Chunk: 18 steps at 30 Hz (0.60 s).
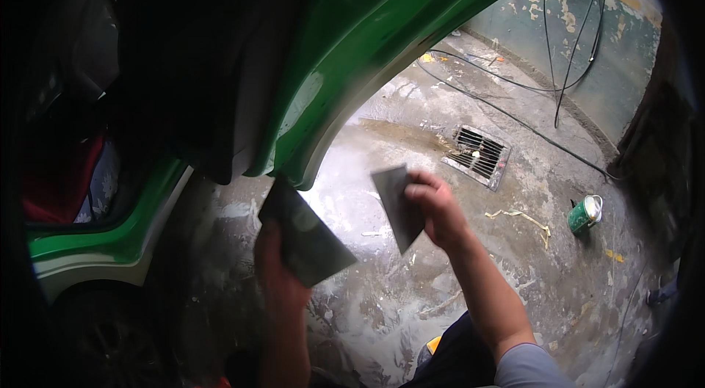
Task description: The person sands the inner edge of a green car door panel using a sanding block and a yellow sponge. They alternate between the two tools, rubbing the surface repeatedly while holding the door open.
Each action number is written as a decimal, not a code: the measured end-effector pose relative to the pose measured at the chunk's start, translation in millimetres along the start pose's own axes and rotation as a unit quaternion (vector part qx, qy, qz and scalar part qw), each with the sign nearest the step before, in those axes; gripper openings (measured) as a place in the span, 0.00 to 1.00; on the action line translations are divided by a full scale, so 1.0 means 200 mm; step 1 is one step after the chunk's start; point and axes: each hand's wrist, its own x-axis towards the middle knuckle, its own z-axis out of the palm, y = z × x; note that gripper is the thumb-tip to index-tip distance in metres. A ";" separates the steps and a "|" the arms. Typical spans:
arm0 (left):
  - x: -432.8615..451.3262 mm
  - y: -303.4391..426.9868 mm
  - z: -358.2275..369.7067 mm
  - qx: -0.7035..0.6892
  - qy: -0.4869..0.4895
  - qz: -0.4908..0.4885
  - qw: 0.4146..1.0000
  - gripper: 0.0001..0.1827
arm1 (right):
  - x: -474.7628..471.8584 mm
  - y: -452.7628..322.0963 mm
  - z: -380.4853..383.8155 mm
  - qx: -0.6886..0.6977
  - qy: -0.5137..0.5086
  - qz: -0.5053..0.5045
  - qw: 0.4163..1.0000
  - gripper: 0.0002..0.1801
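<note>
My left hand (278, 261) grips a dark grey square sheet (308, 239), tilted, just below the lower corner of a green car door (314, 96). To its right, my right hand (435, 206) holds a smaller, flat grey piece (399, 209) by its right edge; its exact material I cannot tell. The two pieces are apart, with the concrete floor showing between them. Fingers of the left hand are partly in shadow and behind the sheet. The door panel has glossy reflections and a pale lower edge.
A metal floor drain grate (478, 154) lies beyond the right hand. A green can (585, 214) stands at the right. A black cable (518, 118) crosses the floor towards a peeling wall (611, 52). The car's green sill (110, 239) and wheel (110, 338) are at the left.
</note>
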 end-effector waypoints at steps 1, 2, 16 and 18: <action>0.03 0.06 -0.02 0.036 -0.009 -0.002 0.999 0.21 | 0.08 -0.08 -0.01 -0.045 0.000 -0.077 0.996 0.21; 0.05 0.08 -0.03 0.034 -0.008 -0.015 0.999 0.21 | 0.15 -0.15 -0.02 -0.054 -0.017 -0.176 0.983 0.19; -0.16 0.02 -0.37 0.055 0.007 -0.148 0.987 0.19 | 0.52 -0.48 -0.10 -0.055 0.027 -0.499 0.864 0.14; -0.17 0.01 -0.39 0.055 0.018 -0.154 0.986 0.20 | 0.54 -0.49 -0.10 -0.063 0.022 -0.504 0.861 0.14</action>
